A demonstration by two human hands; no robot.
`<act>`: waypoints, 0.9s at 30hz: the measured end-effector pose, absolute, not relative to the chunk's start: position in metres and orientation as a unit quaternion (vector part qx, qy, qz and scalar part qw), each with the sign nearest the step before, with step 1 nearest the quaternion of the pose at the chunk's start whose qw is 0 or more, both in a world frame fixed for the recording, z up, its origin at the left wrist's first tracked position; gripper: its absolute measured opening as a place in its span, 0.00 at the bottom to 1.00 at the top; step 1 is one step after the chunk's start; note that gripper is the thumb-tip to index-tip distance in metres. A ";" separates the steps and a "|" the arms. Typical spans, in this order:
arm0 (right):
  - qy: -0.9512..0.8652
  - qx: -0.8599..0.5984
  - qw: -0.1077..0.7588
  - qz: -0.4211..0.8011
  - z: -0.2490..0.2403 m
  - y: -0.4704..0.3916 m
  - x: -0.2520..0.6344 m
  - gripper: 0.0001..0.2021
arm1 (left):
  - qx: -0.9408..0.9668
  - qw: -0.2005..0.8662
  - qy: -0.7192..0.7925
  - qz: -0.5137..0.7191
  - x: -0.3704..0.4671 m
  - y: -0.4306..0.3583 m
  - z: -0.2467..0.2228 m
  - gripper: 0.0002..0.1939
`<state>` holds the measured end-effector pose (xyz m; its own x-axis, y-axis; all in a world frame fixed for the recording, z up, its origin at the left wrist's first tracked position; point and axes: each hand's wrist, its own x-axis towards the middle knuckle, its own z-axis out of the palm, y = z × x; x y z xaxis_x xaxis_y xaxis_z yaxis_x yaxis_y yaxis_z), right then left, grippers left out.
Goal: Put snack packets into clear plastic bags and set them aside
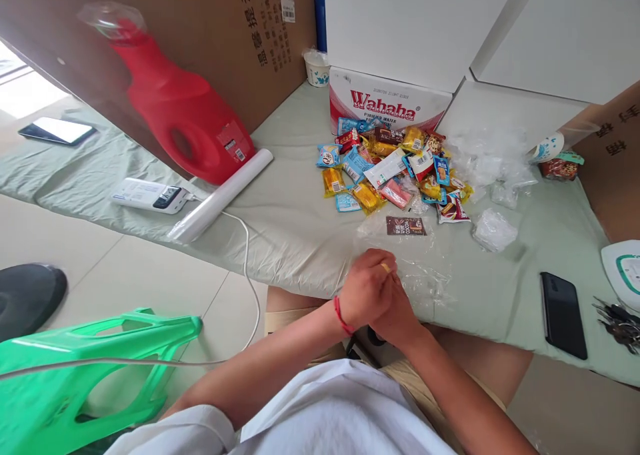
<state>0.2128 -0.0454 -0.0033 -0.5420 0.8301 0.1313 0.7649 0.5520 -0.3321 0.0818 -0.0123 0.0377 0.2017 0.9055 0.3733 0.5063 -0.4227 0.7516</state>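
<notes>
My left hand [366,287], with a ring and a red wristband, is closed and pressed against my right hand [397,311] at the table's front edge. The right hand's fingers are mostly covered by the left. Whatever lies between them is hidden. Just beyond the hands, a clear plastic bag [433,275] lies flat, with a brown cocoa packet [405,226] at its far side. Farther back is a pile of wrapped snacks [384,168] in yellow, blue and red, in front of a Wahaha box [390,101].
Crumpled clear plastic [493,158] lies right of the snacks. At right are a black phone [563,315] and keys [619,325]. A red jug [187,115], a white roll [223,195] and a power bank [150,195] with a cable stand left. A green stool [40,361] is on the floor.
</notes>
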 end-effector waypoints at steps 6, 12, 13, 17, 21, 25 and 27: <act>-0.870 -0.459 0.121 0.132 0.006 -0.049 0.212 0.26 | 0.754 0.194 0.581 0.237 0.077 0.016 0.006 0.18; -0.880 -0.420 0.169 0.145 0.005 -0.087 0.222 0.20 | 0.763 0.120 0.613 0.166 0.054 0.031 -0.001 0.23; -0.892 -0.384 0.170 0.168 0.005 -0.096 0.226 0.19 | 0.761 0.117 0.616 0.163 0.054 0.031 -0.001 0.24; -0.897 -0.240 0.152 0.339 0.022 -0.123 0.242 0.13 | 0.762 0.118 0.617 0.154 0.056 0.030 -0.001 0.27; -0.824 -0.341 0.228 0.391 0.053 -0.099 0.253 0.13 | 0.773 0.107 0.608 0.145 0.058 0.027 -0.001 0.29; -0.776 -0.538 0.287 0.160 0.045 -0.035 0.257 0.18 | 0.788 0.097 0.591 0.142 0.058 0.024 0.001 0.30; -0.773 -0.584 0.235 0.079 0.025 -0.008 0.265 0.25 | 0.794 0.095 0.584 0.141 0.057 0.022 0.001 0.30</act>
